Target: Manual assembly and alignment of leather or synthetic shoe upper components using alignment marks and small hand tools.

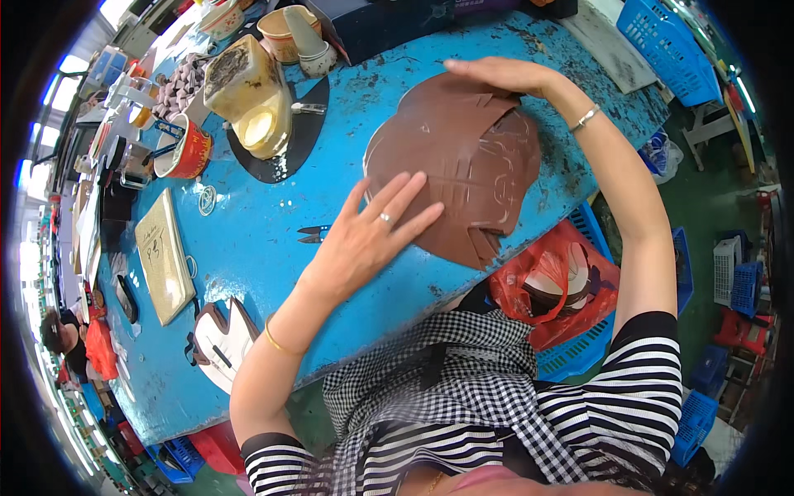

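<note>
A stack of brown leather-like cut pieces point(434, 178) lies fanned out on the blue worktable point(273, 219), with pale lines marked on the pieces at its right side. My left hand point(372, 227) rests on the near left part of the stack, fingers spread flat. At the far edge of the stack my right hand point(500, 74) lies with fingers stretched out, touching the top. Small dark snips point(313, 235) lie beside my left hand. A white and brown shoe upper piece point(225, 339) sits near my left forearm.
A glue container point(263, 124) stands on a dark mat point(310, 124) at the back left. Left of it are a red tub point(184, 153) and a beige notebook point(165, 256). Below the table's right edge, a red bag point(554, 281) rests in a blue basket point(579, 355).
</note>
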The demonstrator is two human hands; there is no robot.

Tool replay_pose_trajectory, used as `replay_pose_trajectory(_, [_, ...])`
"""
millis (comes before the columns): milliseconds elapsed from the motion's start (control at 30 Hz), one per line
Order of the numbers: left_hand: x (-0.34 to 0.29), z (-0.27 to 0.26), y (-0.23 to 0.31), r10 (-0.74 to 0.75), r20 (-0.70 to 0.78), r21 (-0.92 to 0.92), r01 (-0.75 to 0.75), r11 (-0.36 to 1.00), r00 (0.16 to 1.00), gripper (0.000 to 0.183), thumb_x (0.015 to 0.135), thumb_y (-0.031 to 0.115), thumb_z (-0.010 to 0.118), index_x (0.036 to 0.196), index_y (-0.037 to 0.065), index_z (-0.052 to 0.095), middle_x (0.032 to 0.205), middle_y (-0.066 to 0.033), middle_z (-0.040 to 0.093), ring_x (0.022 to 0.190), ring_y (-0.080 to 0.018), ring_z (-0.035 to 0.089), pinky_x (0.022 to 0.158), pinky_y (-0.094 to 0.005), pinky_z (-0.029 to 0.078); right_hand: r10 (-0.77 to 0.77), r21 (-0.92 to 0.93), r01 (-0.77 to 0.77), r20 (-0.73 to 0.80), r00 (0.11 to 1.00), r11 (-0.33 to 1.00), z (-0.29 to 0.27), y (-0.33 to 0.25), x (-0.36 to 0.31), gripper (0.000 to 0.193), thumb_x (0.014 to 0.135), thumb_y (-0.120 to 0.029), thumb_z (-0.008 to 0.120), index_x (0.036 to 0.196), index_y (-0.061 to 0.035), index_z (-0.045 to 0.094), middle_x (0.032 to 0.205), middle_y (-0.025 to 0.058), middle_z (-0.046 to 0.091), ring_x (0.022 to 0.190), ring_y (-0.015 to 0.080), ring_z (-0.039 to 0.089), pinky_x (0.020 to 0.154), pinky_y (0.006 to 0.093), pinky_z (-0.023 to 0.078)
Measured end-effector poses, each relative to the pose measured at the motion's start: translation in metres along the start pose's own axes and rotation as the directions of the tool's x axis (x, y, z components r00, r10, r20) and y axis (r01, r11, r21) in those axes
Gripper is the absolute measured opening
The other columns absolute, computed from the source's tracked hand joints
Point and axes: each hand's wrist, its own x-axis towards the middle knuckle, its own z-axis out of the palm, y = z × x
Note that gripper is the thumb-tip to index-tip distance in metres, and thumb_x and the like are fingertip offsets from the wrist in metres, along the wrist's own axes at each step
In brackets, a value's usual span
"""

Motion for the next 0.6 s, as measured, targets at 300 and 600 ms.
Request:
replay_pose_trajectory(300, [-0.041,-0.052,0.026,-0.067,0.132,-0.526,0.127,0.841,0.989,0.073,0.067,0.024,0.081,0.136,0.023,0.058,0.151,-0.0105,0.040,0.134,-0.0305,0.044,0.108,-0.0500,0.037,-0.210,0.050,0.204,0.265,0.941,0.978,0.062,-0.051,-0.046,0.076,0.069,-0.043,0.085,0.124,0.0019,0.057,0.113,0.0154,0.068,0.102,0.0237,0.065,0.089,0.0347,0.051])
replay_pose_trajectory(600, [-0.047,-0.021,0.034,-0.501,-0.108,-0.727,0.276,0.629,0.859,0.100,0.068,0.021,0.088,0.150,0.005,0.033,0.151,-0.0274,0.034,0.141,-0.0419,0.035,0.112,-0.0478,0.038,-0.323,0.170,0.291,0.206,0.924,0.941,0.088,-0.062,-0.084,0.071,0.069,-0.037,0.087,0.122,-0.0001,0.058,0.108,0.0152,0.071,0.099,0.0265,0.068,0.084,0.0360,0.053])
